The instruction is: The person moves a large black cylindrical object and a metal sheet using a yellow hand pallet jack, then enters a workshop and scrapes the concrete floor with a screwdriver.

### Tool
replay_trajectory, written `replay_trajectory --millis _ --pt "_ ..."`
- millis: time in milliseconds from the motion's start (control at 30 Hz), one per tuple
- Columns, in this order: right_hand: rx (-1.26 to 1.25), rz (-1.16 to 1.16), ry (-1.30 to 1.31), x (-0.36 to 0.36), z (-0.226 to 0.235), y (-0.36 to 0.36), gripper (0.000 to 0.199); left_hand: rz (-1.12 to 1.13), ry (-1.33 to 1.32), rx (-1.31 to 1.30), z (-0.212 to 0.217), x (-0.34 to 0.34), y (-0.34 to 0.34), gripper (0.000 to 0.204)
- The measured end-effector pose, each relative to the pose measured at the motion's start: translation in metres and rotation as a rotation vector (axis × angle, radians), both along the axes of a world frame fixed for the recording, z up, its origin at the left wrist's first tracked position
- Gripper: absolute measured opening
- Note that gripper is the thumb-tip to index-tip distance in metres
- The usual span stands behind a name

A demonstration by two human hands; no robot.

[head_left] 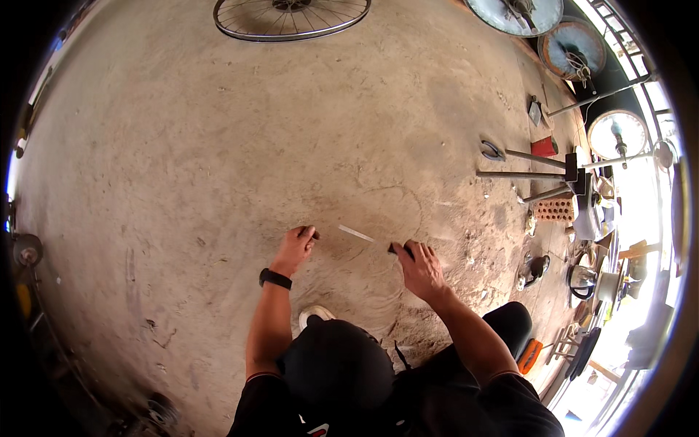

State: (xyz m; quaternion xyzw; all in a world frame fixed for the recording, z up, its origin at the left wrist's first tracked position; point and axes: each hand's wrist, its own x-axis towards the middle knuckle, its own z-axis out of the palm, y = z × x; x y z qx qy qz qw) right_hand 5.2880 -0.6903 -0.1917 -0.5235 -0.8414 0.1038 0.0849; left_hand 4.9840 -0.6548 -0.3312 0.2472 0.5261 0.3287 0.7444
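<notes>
My left hand [293, 249], with a black band [275, 278] on its wrist, is closed. A small dark tip [314, 234] shows at its fingers, too small to name. To its right, my right hand [422, 269] is closed around a small black object [395, 249], mostly covered by the fingers. Between the two hands a thin, pale, straight strip [356, 233] slants down toward the right hand. Whether the strip joins what either hand holds, or lies on the floor [255, 146], I cannot tell.
A spoked bicycle wheel [291, 35] lies at the far edge. At the right are a metal-legged stand [535, 175], pliers [493, 151], a red container [545, 146], a perforated brick [555, 210] and a kettle [581, 280]. A bent knee [510, 324] is near my right arm.
</notes>
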Motion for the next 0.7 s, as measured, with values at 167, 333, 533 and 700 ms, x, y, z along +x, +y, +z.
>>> replay_trajectory --millis 167,333,533,700 --pt "-0.039 -0.333 0.027 -0.003 -0.036 0.019 0.039 0.148 -0.246 -0.048 0.02 -0.008 -0.01 0.026" --pt "-0.057 -0.414 0.037 -0.009 -0.047 0.026 0.04 0.202 -0.336 -0.021 0.015 0.002 -0.016 0.025" --pt "-0.045 -0.289 0.155 -0.009 -0.022 0.002 0.042 0.241 -0.254 -0.049 0.011 0.023 -0.006 0.028" --pt "-0.053 -0.1 0.156 -0.002 0.01 -0.023 0.041 0.096 -0.205 -0.034 0.02 0.035 0.01 0.043"
